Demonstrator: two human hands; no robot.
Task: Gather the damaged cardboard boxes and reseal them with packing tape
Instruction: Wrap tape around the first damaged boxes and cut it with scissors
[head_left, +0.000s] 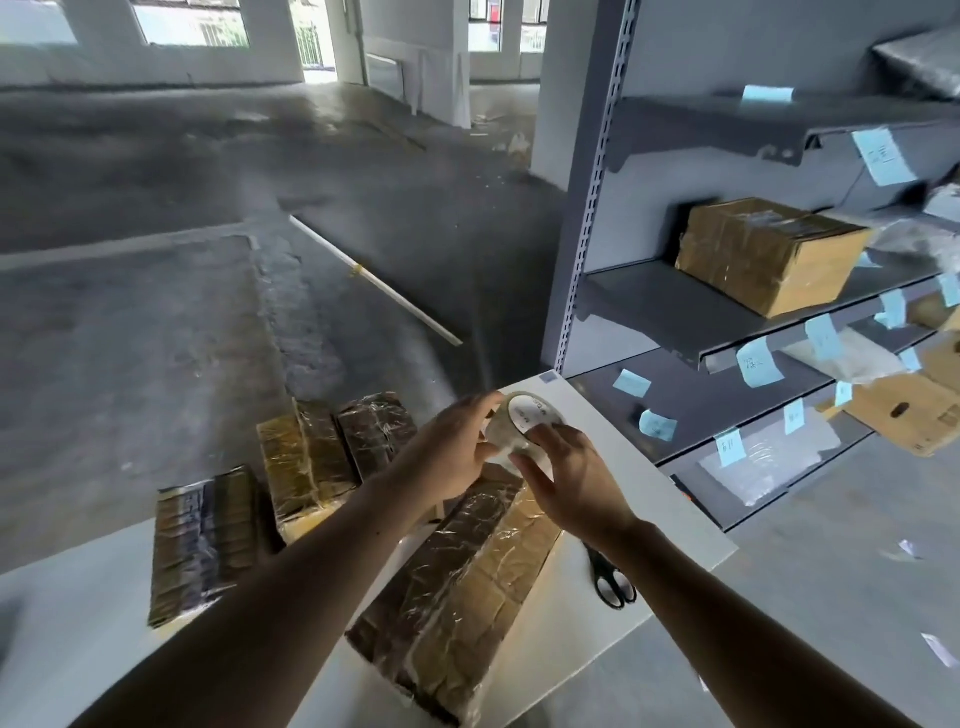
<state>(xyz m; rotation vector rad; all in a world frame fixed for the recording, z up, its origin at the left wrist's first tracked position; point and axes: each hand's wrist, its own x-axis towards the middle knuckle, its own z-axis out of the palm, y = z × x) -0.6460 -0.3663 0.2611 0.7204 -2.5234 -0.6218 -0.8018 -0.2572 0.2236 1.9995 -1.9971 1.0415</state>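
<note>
**Holding a tape roll over a wrapped box**

Both hands meet above the white worktop (660, 525), holding between them a roll of clear packing tape with a white printed core (525, 415). The left hand (457, 447) cups the far side of the roll, its fingers curled round the outer winding. The right hand (571, 488) grips the near side, thumb and fingers closed on the rim. The roll is held in the air, just above the far end of a long brown cardboard box sheathed in wrinkled clear tape (457, 597), which lies flat on the worktop and runs diagonally toward the viewer.

A pair of black-handled scissors (614, 578) lies on the worktop just right of this box, partly hidden by the right forearm. Three more tape-wrapped brown cardboard boxes sit at the worktop's far-left edge: a flat one (205, 540) nearest, a yellowish one (304, 473) beyond it, and a darker one (376, 431) touching the yellowish one's right side.

To the right stands a grey metal shelving unit (675, 306) whose shelf edges carry pale blue paper notes (758, 361). One taped brown carton (763, 254) rests on a middle shelf. A thin white pole (374, 278) lies on the grey concrete floor (156, 312).
</note>
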